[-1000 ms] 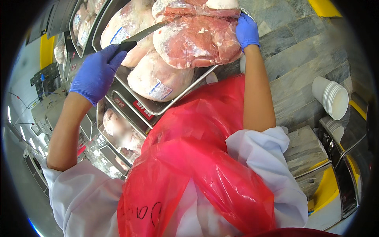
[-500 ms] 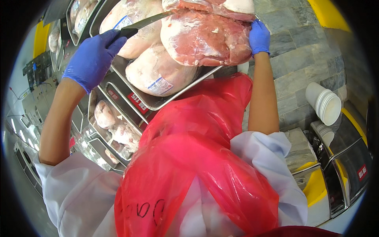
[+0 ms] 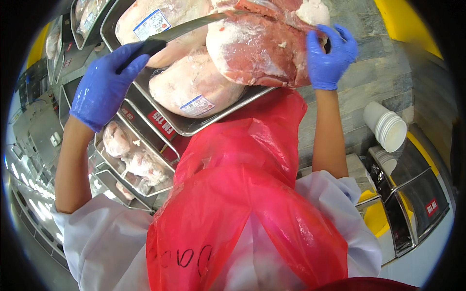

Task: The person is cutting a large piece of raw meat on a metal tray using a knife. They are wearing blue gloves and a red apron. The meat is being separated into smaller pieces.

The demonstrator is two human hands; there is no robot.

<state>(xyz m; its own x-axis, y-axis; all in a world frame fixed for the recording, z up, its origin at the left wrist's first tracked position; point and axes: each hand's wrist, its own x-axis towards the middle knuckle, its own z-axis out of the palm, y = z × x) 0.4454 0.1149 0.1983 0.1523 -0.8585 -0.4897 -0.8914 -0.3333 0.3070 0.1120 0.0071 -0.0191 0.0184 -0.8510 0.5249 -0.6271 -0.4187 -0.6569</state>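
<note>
My left hand [image 3: 104, 82], in a blue glove, is closed round the black handle of a knife [image 3: 194, 26]. Its long blade reaches right, and the far end lies at the upper part of a large raw piece of red meat [image 3: 257, 51] with white fat. My right hand [image 3: 332, 58], also gloved in blue, is at the right edge of that meat. Its fingers are curved and apart, with a gap between thumb and forefinger; nothing shows in them. Under and left of the red meat, pale labelled meat pieces [image 3: 194, 87] lie in a metal tray [image 3: 213, 120].
Lower trays at the left hold pale meat pieces [image 3: 141, 162]. A stack of white tubs [image 3: 386, 127] stands at the right, above dark bins [image 3: 427, 194] with yellow parts. A red plastic apron [image 3: 233, 160] covers my front. Grey tiles [image 3: 364, 102] lie beyond my right arm.
My right hand has loosened from the meat's edge, rising a little with its fingers spreading. The knife has moved slightly right over the meat. The view has shifted a little.
</note>
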